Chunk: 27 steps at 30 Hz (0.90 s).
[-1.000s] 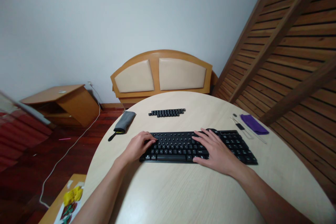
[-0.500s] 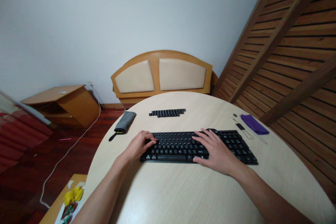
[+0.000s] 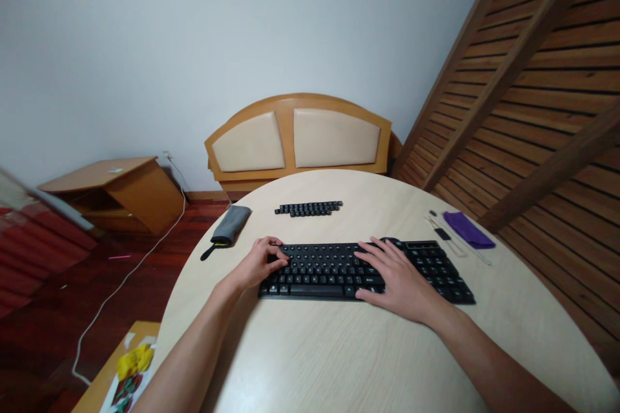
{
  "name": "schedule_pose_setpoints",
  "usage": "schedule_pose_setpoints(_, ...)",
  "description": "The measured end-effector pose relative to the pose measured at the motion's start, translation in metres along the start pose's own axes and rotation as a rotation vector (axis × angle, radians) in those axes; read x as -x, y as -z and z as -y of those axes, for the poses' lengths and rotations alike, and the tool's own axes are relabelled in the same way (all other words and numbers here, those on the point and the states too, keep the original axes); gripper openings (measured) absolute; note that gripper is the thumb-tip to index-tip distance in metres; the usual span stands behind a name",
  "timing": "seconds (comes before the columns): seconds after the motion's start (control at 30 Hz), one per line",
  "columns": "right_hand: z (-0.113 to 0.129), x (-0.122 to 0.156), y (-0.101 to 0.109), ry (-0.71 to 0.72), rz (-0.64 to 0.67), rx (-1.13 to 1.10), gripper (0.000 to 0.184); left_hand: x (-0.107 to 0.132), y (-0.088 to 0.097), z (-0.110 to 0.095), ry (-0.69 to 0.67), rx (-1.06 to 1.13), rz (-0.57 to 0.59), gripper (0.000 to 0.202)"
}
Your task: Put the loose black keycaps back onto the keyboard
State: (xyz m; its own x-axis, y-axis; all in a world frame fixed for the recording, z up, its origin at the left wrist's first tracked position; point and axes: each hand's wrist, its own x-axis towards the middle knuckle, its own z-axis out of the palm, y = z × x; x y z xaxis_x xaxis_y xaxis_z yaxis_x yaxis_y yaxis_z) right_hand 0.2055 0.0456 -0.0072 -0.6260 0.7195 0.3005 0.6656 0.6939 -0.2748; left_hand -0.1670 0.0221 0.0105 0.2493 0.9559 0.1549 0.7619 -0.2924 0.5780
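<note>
A black keyboard (image 3: pixel 320 289) lies across the table in front of me. At its upper left corner, my left hand (image 3: pixel 264 262) has its fingers curled, thumb and forefinger drawn together over the keys. Whatever is between those fingertips is too small to make out. My right hand (image 3: pixel 394 277) rests open with fingers spread over the right part of the main keys, thumb near the lower edge. Behind the keyboard, loose black keycaps (image 3: pixel 310 208) stand lined up in rows. Keys beneath both hands are partly hidden.
On the left of the round table (image 3: pixel 310 348) lies a grey pouch (image 3: pixel 235 222) with a black loop. To the right are a purple cloth (image 3: pixel 469 230), a small black-headed brush (image 3: pixel 442 233) and thin sticks. A wooden headboard (image 3: pixel 289 135) stands beyond the table.
Both hands stay almost where they were on the keyboard. The left fingers have shifted only very slightly; the keycaps have not moved.
</note>
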Motion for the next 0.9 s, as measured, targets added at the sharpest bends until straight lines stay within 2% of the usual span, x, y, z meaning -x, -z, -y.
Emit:
schedule_pose_setpoints(0.17,-0.001,0.0,-0.001,0.006,-0.004,-0.002,0.071,0.0,-0.002,0.006,-0.001,0.058,0.016,0.015)
schedule_pose_setpoints(0.33,-0.002,0.0,-0.001,0.002,0.003,-0.006,0.071,0.003,0.0,0.003,-0.033,0.121,0.016,0.02)
schedule_pose_setpoints(0.5,-0.002,0.001,-0.001,0.012,-0.002,-0.016,0.07,-0.003,-0.001,-0.004,-0.035,0.15,-0.044,0.025)
schedule_pose_setpoints(0.6,-0.002,0.001,0.0,0.009,-0.003,-0.012,0.071,-0.015,-0.004,-0.004,-0.014,0.154,-0.108,0.028)
schedule_pose_setpoints(0.67,-0.001,0.001,0.0,0.005,-0.001,-0.009,0.072,-0.028,-0.005,0.0,0.049,0.077,-0.121,0.029)
schedule_pose_setpoints(0.77,0.0,0.0,0.001,-0.001,0.004,-0.009,0.072,-0.051,-0.004,0.01,0.138,-0.098,-0.087,0.031)
schedule_pose_setpoints(0.9,0.0,0.0,0.001,-0.006,0.007,-0.016,0.073,-0.079,-0.003,0.021,0.19,-0.219,-0.076,0.038)
